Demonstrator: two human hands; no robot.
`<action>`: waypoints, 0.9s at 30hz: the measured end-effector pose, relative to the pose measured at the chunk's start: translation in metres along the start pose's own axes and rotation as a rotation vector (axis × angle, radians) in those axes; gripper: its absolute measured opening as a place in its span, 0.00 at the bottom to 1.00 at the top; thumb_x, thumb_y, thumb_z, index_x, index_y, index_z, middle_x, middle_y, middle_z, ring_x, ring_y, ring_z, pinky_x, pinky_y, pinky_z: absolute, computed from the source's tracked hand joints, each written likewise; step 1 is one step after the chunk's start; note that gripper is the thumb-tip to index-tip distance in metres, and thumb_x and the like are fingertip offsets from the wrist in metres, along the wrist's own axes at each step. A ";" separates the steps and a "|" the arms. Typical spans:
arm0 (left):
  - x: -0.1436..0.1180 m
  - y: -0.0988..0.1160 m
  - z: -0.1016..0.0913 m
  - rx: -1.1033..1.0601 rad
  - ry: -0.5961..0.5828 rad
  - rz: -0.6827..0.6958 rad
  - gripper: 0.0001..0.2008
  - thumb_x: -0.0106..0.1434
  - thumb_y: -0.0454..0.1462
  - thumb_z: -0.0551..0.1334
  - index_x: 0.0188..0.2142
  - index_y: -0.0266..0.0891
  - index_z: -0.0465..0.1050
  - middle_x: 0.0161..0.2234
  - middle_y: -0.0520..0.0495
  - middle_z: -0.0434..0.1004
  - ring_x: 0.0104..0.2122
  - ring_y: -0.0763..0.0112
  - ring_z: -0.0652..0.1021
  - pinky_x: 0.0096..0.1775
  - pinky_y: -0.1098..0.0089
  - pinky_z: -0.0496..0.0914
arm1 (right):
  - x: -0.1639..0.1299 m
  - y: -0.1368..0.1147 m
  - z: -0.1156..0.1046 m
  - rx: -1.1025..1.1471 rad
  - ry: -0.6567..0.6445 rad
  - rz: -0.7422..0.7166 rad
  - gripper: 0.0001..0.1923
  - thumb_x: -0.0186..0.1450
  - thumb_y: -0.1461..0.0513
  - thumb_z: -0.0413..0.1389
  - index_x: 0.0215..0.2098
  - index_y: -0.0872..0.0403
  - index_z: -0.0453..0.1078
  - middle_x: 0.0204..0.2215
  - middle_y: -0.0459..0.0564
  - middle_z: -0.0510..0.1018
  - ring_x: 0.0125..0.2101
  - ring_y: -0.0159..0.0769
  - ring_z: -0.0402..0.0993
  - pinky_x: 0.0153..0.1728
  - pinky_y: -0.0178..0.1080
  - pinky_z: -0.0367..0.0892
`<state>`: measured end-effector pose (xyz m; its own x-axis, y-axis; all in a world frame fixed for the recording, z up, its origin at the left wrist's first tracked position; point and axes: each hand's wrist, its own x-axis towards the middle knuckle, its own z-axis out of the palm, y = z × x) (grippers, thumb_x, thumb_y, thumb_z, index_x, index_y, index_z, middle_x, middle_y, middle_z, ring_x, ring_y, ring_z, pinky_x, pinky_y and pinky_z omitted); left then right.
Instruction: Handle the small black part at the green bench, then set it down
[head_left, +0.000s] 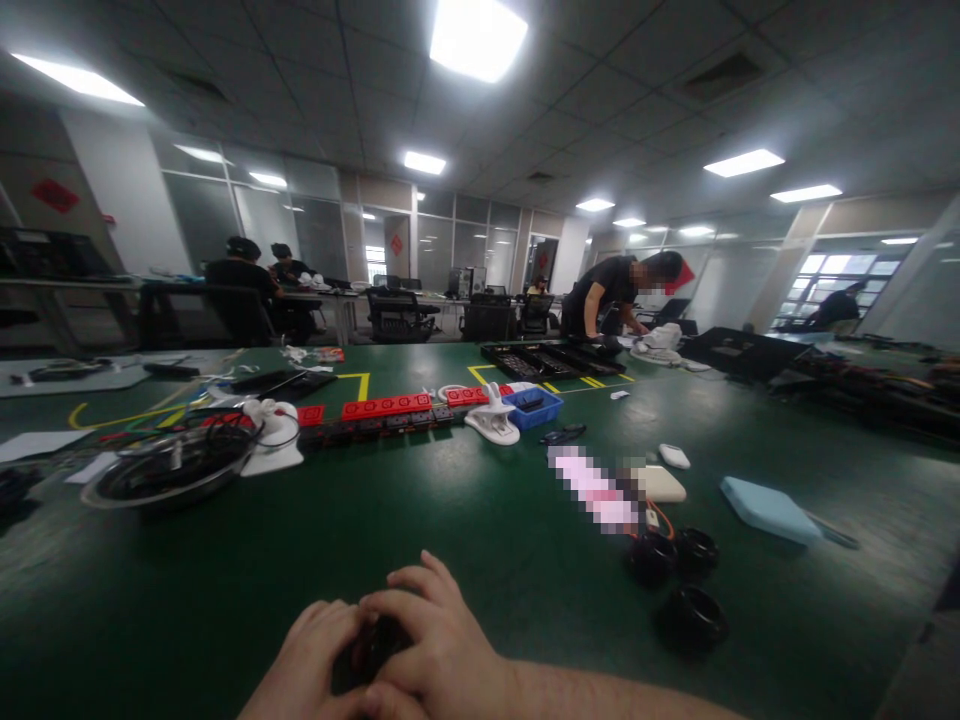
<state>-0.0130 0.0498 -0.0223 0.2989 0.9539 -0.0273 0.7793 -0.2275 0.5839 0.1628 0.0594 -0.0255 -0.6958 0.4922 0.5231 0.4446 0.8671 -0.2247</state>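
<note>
At the bottom middle, my left hand (313, 660) and my right hand (442, 640) come together around a small black object (387, 636). Fingers of both hands curl round it and hide most of its shape, so its kind does not show. To the right on the green table (525, 590) lie several black, round, hollow parts (691, 616), the nearest standing apart from the other two. Orange wires run beside one of them, next to a blurred-out pink item (596, 488).
Ahead are red power strips (386, 404), a blue bin (534, 408) and a white clamp-like stand (493, 420). A metal bowl (169, 470) with black items sits left; a light-blue box (771, 510) lies right. Across the table a person (600, 295) leans over black trays (551, 362).
</note>
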 end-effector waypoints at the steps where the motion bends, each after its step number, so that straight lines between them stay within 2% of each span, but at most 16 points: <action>1: 0.000 -0.001 0.000 0.002 0.006 0.003 0.06 0.49 0.40 0.61 0.26 0.40 0.70 0.30 0.50 0.72 0.33 0.65 0.70 0.38 0.66 0.64 | 0.000 0.000 0.000 -0.004 0.013 0.016 0.10 0.58 0.54 0.54 0.26 0.51 0.71 0.49 0.42 0.64 0.50 0.41 0.55 0.54 0.52 0.43; 5: 0.001 -0.001 -0.001 0.002 0.011 -0.002 0.09 0.50 0.44 0.61 0.25 0.41 0.69 0.29 0.51 0.72 0.33 0.65 0.70 0.38 0.65 0.64 | 0.000 -0.001 -0.002 -0.005 0.080 0.081 0.08 0.57 0.57 0.54 0.25 0.52 0.71 0.44 0.45 0.66 0.49 0.41 0.55 0.55 0.52 0.40; 11: 0.002 0.004 -0.003 0.013 0.010 -0.017 0.07 0.48 0.41 0.62 0.27 0.42 0.72 0.29 0.52 0.73 0.33 0.65 0.71 0.38 0.65 0.64 | 0.003 -0.002 -0.009 -0.001 0.040 0.207 0.08 0.59 0.58 0.53 0.26 0.53 0.69 0.38 0.47 0.66 0.43 0.37 0.58 0.54 0.53 0.41; 16: 0.001 0.004 -0.005 0.027 -0.009 -0.019 0.12 0.48 0.44 0.63 0.33 0.44 0.73 0.34 0.50 0.74 0.37 0.62 0.71 0.42 0.62 0.63 | 0.005 -0.001 -0.012 -0.008 0.025 0.307 0.11 0.59 0.55 0.54 0.27 0.54 0.67 0.36 0.49 0.65 0.41 0.39 0.58 0.52 0.54 0.46; 27: 0.001 -0.002 -0.003 0.034 -0.002 0.026 0.15 0.47 0.47 0.63 0.34 0.44 0.73 0.33 0.50 0.74 0.36 0.63 0.71 0.41 0.62 0.63 | 0.005 -0.001 -0.012 -0.015 0.039 0.284 0.09 0.62 0.57 0.50 0.31 0.54 0.66 0.40 0.50 0.64 0.43 0.39 0.58 0.52 0.54 0.46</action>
<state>-0.0154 0.0512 -0.0211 0.3200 0.9473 -0.0141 0.7897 -0.2585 0.5564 0.1658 0.0600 -0.0132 -0.5200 0.7116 0.4725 0.6269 0.6937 -0.3548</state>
